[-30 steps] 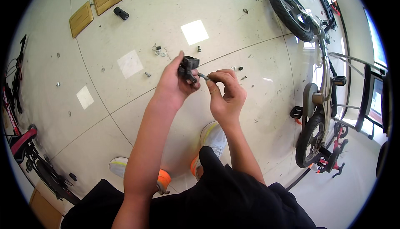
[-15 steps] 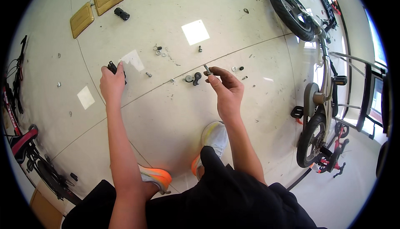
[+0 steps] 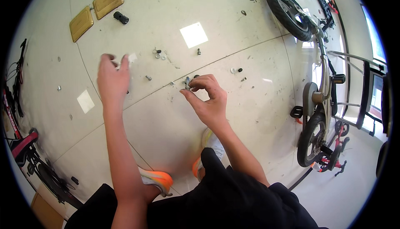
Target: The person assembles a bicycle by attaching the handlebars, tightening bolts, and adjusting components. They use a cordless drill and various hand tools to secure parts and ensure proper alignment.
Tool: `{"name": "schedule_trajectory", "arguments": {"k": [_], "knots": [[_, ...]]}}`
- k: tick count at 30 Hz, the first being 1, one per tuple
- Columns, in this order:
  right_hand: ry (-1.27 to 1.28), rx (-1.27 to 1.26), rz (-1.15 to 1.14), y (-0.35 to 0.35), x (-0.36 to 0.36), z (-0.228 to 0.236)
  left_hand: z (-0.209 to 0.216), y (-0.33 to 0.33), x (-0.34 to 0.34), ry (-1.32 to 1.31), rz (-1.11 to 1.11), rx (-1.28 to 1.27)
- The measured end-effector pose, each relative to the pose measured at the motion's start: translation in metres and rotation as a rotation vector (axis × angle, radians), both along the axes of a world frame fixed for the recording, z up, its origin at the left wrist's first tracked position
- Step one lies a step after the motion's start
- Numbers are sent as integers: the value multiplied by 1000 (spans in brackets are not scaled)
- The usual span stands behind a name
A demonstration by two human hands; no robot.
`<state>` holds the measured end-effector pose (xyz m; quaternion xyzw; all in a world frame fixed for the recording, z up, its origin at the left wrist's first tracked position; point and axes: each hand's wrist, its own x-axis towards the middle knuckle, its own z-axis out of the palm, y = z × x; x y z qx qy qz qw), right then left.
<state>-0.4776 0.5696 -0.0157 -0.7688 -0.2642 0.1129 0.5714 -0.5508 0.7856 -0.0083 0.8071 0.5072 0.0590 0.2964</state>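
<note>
My right hand [image 3: 208, 102] is closed, pinching a small metal bolt [image 3: 187, 81] upright between thumb and fingertips. It hovers over dark round parts, now mostly hidden behind the fingers. Off to the left, my left hand [image 3: 113, 79] has its thumb and fingers spread, with nothing visible between them. A sliver of something dark shows beside its wrist; the rest is hidden by the hand. Between the hands lie a short bolt [image 3: 148, 78] and a small nut [image 3: 172, 83]. Farther away are a cluster of washers [image 3: 158, 55] and another bolt [image 3: 198, 52].
A small bike [image 3: 318, 97] lies along the right, its wheel [image 3: 290, 14] reaching the far side. Two tan pedal-like plates [image 3: 108, 2] and a black ribbed cylinder [image 3: 121, 17] are at the far left. Another bike [image 3: 25, 143] occupies the left edge. A washer [image 3: 233, 70] rests right of my right hand.
My right hand has moved left with the bolt, toward the dark round parts. My left hand has let go of the black part, its fingers now spread.
</note>
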Motion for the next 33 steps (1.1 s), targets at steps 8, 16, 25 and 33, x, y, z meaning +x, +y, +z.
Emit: {"name": "schedule_trajectory", "arguments": {"k": [8,16,25,33], "knots": [[-227,-96,-98,6,2,-35,-14,-100,28,-383,-148,-1009],[-209,-135,-44,-7,6,-35,-32,-101,19,-557,175,-1368],[87,-106,-239,-19,22,-48,49,108,33,-436,-45,-775],[-242,-347,88,-7,35,-64,167,182,12,253,-633,22]]}}
